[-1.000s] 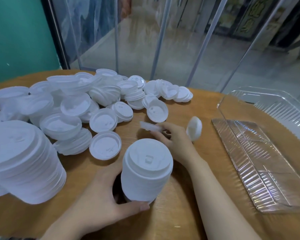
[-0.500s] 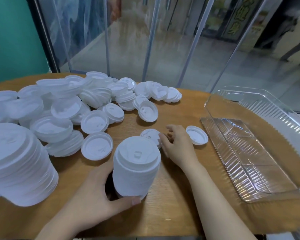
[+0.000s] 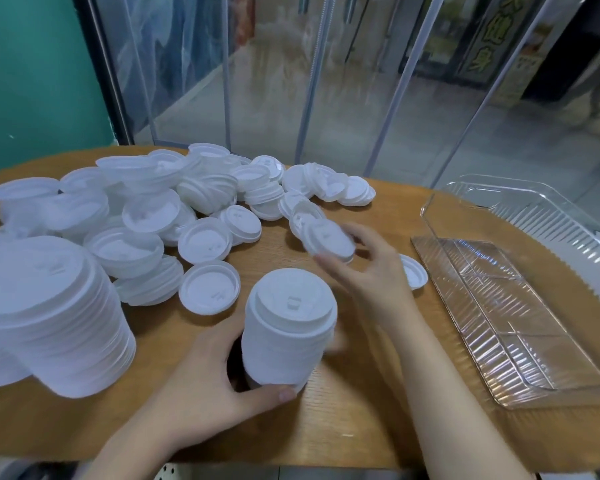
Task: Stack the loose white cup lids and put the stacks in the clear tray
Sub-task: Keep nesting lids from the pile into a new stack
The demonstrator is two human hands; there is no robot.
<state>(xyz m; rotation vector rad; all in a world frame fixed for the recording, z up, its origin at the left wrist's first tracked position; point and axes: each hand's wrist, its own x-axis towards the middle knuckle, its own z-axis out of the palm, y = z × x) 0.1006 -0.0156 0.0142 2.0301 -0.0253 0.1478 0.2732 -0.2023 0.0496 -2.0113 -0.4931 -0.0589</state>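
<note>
My left hand (image 3: 201, 372) wraps around the base of a tall stack of white lids (image 3: 288, 327) standing upright on the wooden table (image 3: 361, 427). My right hand (image 3: 371, 271) holds a single white lid (image 3: 329, 242), tilted, a little above and behind the stack. Another loose lid (image 3: 414, 277) lies upside down beside my right wrist. Many loose lids (image 3: 187, 209) are heaped across the table's left and back. The clear tray (image 3: 520, 306) sits at the right with nothing in it.
A second, wider stack of lids (image 3: 49, 313) leans at the near left. The tray's clear hinged cover (image 3: 534, 216) stands open behind it. Glass panels (image 3: 326, 81) and a green wall (image 3: 32, 74) border the table's far edge.
My right hand has picked up a lid from the table and raised it toward the stack. The left hand kept its hold on the stack.
</note>
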